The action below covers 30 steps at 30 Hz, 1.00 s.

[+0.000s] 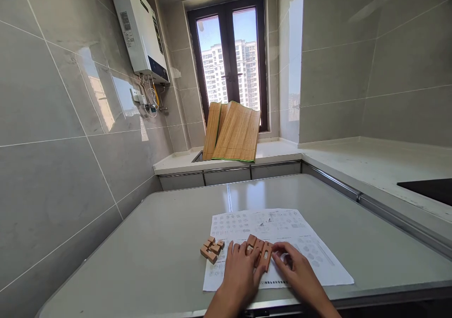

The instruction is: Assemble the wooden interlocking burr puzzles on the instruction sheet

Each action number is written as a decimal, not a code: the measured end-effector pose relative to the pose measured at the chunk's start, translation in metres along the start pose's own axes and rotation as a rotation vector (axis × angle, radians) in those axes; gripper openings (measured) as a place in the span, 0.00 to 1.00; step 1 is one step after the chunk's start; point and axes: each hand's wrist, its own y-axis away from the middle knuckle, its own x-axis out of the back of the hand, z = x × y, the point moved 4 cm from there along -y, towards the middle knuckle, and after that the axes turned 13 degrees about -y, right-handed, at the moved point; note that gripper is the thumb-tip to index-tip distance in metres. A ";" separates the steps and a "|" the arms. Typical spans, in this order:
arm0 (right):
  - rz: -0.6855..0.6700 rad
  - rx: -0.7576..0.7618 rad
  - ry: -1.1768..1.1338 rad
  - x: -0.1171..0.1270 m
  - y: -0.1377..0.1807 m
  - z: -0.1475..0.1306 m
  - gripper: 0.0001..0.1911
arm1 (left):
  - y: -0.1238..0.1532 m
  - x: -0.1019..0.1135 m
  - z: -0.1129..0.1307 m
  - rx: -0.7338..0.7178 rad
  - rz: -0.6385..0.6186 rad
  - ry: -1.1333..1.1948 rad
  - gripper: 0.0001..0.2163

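Observation:
Several slotted wooden puzzle pieces (259, 245) lie side by side on a printed paper sheet (326, 266), with oval openings showing in their tops. My left hand (240, 268) grips them from the left, its fingers curved over their near left part and its thumb at their lower edge. That hand hides part of the pieces. At the rightmost piece (266, 256), the thumb and index finger of my right hand (298, 268) are bent together against its right edge. Left of my left hand, a cluster of small notched wooden blocks (212, 249) sits partly over the sheet's left edge.
The sheet lies on a glossy grey-green table (151, 256) whose near edge runs just under my wrists. Beyond it is a white counter (282, 148) with a folded bamboo mat (238, 132) leaning before the window (229, 59). A white water heater (141, 30) hangs on the left wall.

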 end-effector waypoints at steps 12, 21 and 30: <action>-0.058 0.041 0.218 -0.011 0.001 0.013 0.33 | -0.010 -0.011 -0.016 0.199 0.029 0.006 0.15; -0.025 -0.031 0.094 -0.003 0.001 0.017 0.33 | -0.016 -0.015 -0.023 0.231 0.030 0.038 0.11; 0.077 -0.025 -0.033 0.005 0.000 0.011 0.31 | -0.014 -0.010 -0.031 0.186 0.055 0.263 0.14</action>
